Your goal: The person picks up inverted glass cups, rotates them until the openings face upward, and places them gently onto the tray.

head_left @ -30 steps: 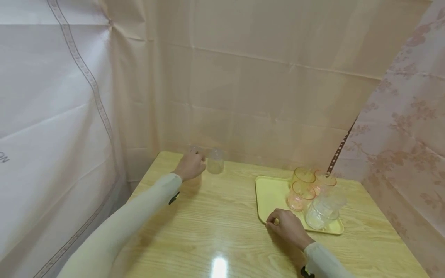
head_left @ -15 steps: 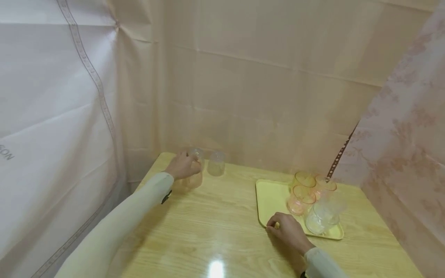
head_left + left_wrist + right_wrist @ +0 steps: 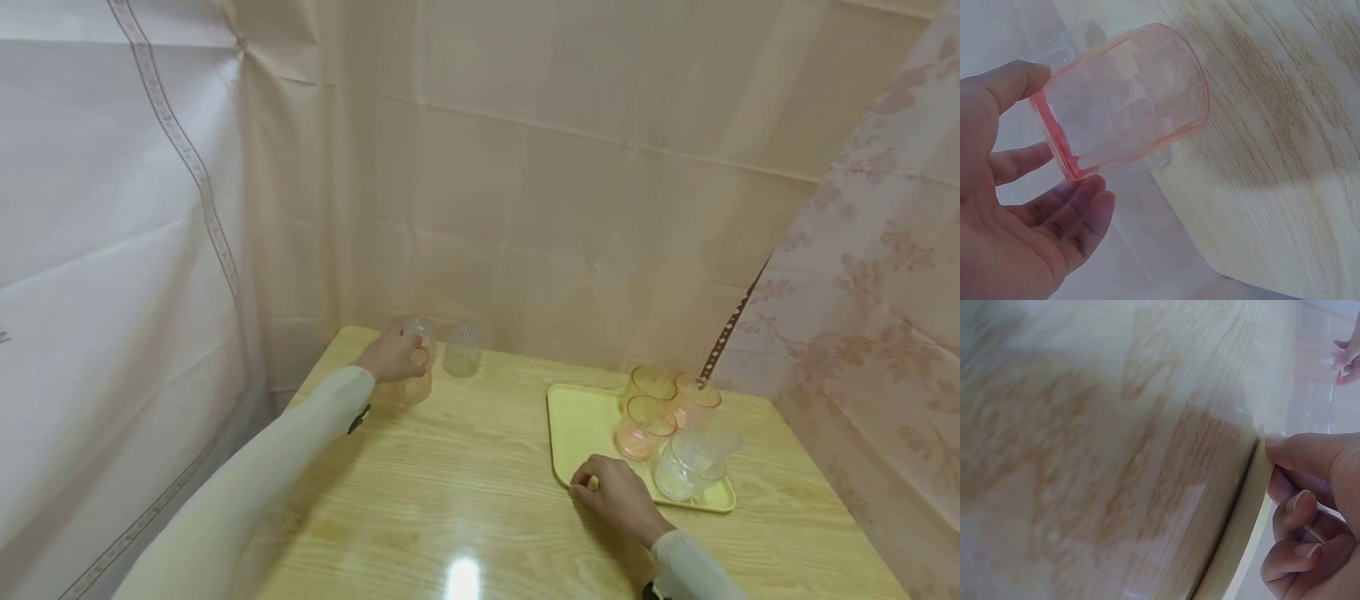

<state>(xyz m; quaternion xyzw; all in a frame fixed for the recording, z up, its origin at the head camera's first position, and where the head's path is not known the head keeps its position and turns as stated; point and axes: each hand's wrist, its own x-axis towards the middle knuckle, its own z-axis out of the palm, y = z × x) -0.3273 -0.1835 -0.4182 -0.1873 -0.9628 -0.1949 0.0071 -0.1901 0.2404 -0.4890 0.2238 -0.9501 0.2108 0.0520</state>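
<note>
Left hand (image 3: 392, 357) gripped a pink cup (image 3: 1124, 99) at the table's (image 3: 465, 467) far left; right hand (image 3: 611, 495) pinched the yellow tray's (image 3: 577, 425) near corner. Setting the cup down upright seemingly came next.

The left arm stretches far forward, its hand (image 3: 393, 357) gripping a cup (image 3: 1124, 103) between thumb and curled fingers. The right hand (image 3: 617, 497) lies nearer the body, thumb and bent fingers pinching a tray (image 3: 581, 421) at its corner.
</note>
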